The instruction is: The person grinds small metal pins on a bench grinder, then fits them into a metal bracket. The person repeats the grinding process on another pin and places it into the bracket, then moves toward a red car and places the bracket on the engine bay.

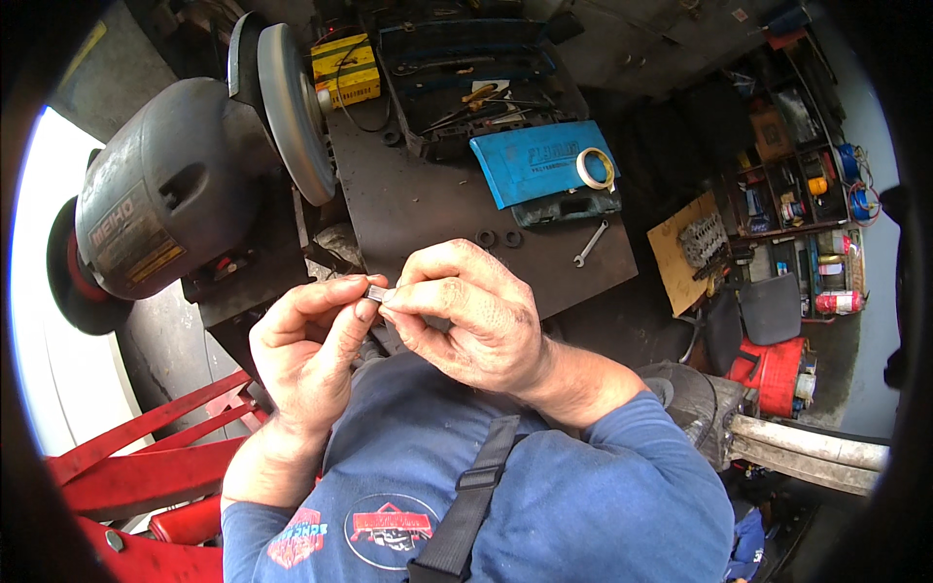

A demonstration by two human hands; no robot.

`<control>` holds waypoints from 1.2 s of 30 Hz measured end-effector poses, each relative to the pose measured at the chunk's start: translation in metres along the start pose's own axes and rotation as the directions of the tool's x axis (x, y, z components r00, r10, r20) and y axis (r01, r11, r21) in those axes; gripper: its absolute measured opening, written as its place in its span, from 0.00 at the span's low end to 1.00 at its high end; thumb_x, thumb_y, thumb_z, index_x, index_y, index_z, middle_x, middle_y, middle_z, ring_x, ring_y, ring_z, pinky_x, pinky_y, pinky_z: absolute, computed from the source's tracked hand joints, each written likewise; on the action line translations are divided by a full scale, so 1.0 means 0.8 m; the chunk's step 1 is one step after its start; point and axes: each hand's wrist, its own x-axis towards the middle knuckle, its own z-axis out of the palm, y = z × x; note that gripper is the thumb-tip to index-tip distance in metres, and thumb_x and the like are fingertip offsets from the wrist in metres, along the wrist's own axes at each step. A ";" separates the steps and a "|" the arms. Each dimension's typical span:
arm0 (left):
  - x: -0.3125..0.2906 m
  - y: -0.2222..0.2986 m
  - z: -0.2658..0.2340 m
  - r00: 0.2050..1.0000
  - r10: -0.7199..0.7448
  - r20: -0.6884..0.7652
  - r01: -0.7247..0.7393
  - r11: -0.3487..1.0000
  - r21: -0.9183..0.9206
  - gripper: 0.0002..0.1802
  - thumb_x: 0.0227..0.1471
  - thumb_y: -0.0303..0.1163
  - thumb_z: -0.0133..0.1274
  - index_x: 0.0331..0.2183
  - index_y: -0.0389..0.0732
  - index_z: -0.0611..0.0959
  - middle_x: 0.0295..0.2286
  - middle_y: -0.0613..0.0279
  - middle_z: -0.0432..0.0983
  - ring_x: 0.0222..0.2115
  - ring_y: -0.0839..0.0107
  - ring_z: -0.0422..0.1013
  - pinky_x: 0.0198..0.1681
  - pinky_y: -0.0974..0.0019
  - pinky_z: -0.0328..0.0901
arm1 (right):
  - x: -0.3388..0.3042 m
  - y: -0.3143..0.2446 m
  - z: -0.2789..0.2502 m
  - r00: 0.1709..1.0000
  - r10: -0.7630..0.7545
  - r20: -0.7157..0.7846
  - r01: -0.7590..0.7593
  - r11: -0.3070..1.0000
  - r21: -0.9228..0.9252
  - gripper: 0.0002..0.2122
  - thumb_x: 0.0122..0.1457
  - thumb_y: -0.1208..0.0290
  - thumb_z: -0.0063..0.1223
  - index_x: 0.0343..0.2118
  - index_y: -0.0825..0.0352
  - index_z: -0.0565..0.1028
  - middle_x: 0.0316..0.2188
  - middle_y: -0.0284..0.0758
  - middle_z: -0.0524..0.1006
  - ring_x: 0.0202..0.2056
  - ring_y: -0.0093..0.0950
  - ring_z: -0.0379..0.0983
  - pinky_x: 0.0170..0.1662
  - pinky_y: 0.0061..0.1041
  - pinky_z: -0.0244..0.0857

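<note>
Between my two hands, in front of my chest, is a small silvery metal piece (376, 292); its exact kind is too small to tell. My left hand (316, 335) pinches one end between thumb and forefinger. From the other side, my right hand (476, 316) grips it with thumb and fingertips, its other fingers curled in. The fingers cover most of the piece. Just beyond my hands lies a dark workbench top (408, 209), with two black rings (499, 238) on it.
A bench grinder (175, 189) with a large wheel (292, 115) stands close at left. On the bench are an open toolbox (476, 87), a blue case (539, 160), a tape roll (595, 169) and a wrench (590, 244). Red metal bars (155, 442) are at lower left, shelves (792, 185) at right.
</note>
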 end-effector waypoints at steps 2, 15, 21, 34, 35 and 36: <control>0.000 0.001 -0.003 0.999 -0.036 0.007 0.036 0.993 -0.108 0.10 0.50 0.17 0.57 0.37 0.32 0.80 0.36 0.53 0.79 0.36 0.71 0.76 0.40 0.72 0.71 | 0.001 0.000 0.000 1.000 -0.003 -0.006 0.003 1.000 0.002 0.10 0.45 0.82 0.65 0.32 0.68 0.78 0.29 0.36 0.76 0.29 0.26 0.73 0.31 0.23 0.68; -0.004 -0.008 -0.018 0.999 -0.038 0.013 0.039 0.997 -0.066 0.11 0.49 0.20 0.60 0.37 0.33 0.80 0.32 0.56 0.79 0.31 0.73 0.76 0.37 0.71 0.72 | -0.002 0.013 0.005 0.921 0.325 0.217 -0.386 0.843 0.375 0.08 0.52 0.80 0.60 0.35 0.69 0.78 0.32 0.36 0.76 0.32 0.23 0.75 0.35 0.19 0.71; 0.001 -0.005 -0.030 0.964 -0.262 0.054 0.268 0.942 -0.202 0.09 0.52 0.25 0.58 0.35 0.31 0.81 0.30 0.54 0.79 0.28 0.69 0.77 0.35 0.69 0.73 | 0.000 0.013 0.009 0.987 0.064 0.149 -0.085 0.986 0.141 0.10 0.47 0.84 0.62 0.34 0.68 0.78 0.30 0.36 0.77 0.31 0.29 0.75 0.34 0.24 0.71; 0.014 -0.020 -0.020 0.902 -0.426 -0.074 0.383 0.866 -0.323 0.13 0.59 0.37 0.51 0.37 0.35 0.76 0.27 0.60 0.76 0.23 0.74 0.74 0.27 0.71 0.72 | 0.018 0.038 0.010 0.970 0.170 0.174 -0.190 0.977 0.100 0.08 0.51 0.82 0.60 0.35 0.70 0.77 0.31 0.37 0.77 0.33 0.27 0.76 0.36 0.23 0.71; 0.017 -0.019 -0.021 0.896 -0.443 -0.041 0.397 0.838 -0.374 0.12 0.59 0.36 0.51 0.37 0.35 0.76 0.25 0.60 0.75 0.23 0.74 0.74 0.28 0.71 0.73 | 0.022 0.042 0.012 0.974 0.164 0.158 -0.181 0.979 0.097 0.08 0.51 0.82 0.60 0.35 0.70 0.77 0.31 0.37 0.77 0.34 0.26 0.76 0.36 0.22 0.72; 0.020 -0.018 -0.021 0.882 -0.470 -0.032 0.418 0.811 -0.410 0.12 0.59 0.35 0.51 0.36 0.35 0.76 0.24 0.61 0.74 0.22 0.74 0.74 0.28 0.71 0.73 | 0.026 0.047 0.014 0.978 0.155 0.140 -0.169 0.981 0.092 0.07 0.51 0.81 0.59 0.35 0.70 0.77 0.31 0.36 0.77 0.34 0.26 0.76 0.36 0.22 0.72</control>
